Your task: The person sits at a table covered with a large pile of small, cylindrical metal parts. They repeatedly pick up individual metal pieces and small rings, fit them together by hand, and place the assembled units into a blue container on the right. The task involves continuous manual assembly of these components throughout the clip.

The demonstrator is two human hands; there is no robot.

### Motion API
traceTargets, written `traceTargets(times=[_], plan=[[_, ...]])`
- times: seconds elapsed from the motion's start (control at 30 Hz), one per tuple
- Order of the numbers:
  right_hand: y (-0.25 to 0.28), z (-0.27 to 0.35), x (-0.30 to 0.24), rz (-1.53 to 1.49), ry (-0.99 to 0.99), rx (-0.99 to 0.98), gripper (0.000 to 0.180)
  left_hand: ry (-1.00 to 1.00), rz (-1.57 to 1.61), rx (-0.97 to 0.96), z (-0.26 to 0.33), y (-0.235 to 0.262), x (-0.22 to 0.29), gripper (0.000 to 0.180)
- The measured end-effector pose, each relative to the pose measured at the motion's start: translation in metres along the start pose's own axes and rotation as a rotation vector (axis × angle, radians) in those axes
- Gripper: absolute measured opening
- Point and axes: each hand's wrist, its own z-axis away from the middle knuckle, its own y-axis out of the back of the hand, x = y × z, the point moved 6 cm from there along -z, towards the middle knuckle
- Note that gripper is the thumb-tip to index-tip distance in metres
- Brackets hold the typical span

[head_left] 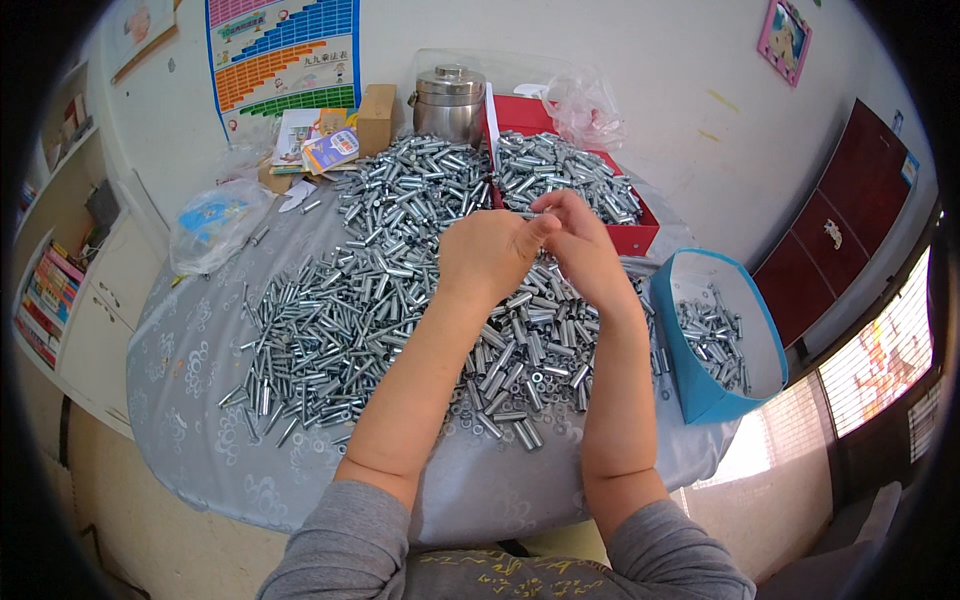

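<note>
Both my hands are raised over a big heap of loose silver metal parts on the table. My left hand (484, 252) is closed, with its back toward me and its thumb against the right hand's fingertips. My right hand (586, 250) has its thumb and fingers drawn together there. Whatever small piece lies between them is hidden by the fingers. Below and left of the hands are thin bolts (300, 340). Nearer the right forearm lie metal sleeves (527, 432) and small flat washers (470, 425). Behind the hands, a pile of bolts with sleeves (410, 190) rises.
A red box (634, 240) full of metal parts stands at the back. To the right is a blue fabric bin (705, 385) holding more parts. A steel pot (449, 105), a cardboard box (377, 120), booklets (330, 150) and a plastic bag (215, 228) line the far side.
</note>
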Motion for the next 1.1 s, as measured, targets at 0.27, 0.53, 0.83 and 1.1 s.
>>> traceTargets(times=[0.27,0.53,0.83,1.1], plan=[[-0.008,0.002,0.000,-0.097,-0.056,-0.101,0.028,0.035,0.032,0.038,-0.001,-0.002,-0.010,0.088],[0.000,0.000,0.013,-0.232,-0.217,-0.018,0.034,0.077,0.036,0.010,-0.003,-0.002,-0.013,0.088],[-0.006,0.002,0.002,-0.254,-0.225,0.045,0.028,0.084,-0.006,0.027,-0.003,-0.006,-0.016,0.090],[-0.006,0.000,0.024,-0.210,-0.267,0.013,0.026,0.123,-0.008,-0.010,-0.004,-0.010,-0.019,0.090]])
